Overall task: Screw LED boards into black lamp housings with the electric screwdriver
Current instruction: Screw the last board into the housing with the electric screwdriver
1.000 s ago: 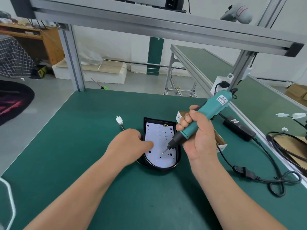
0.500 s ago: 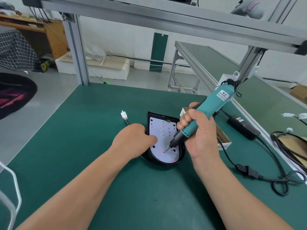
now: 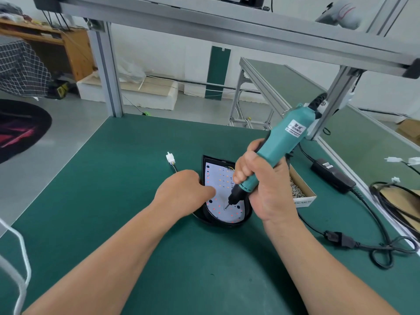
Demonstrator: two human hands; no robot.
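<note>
The screwdriver is clenched in the right hand and tilted, tip down on the LED board at frame centre, tail toward the upper right. The lamp housing, rounded end toward the bottom, is gripped at its left rim by the left hand. A screw box lies just right of it, and open table lies to the left.

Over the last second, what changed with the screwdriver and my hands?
The teal electric screwdriver in the right hand tipped slightly more upright, bit kept on the white LED board. The left hand still steadies the black lamp housing.
</note>
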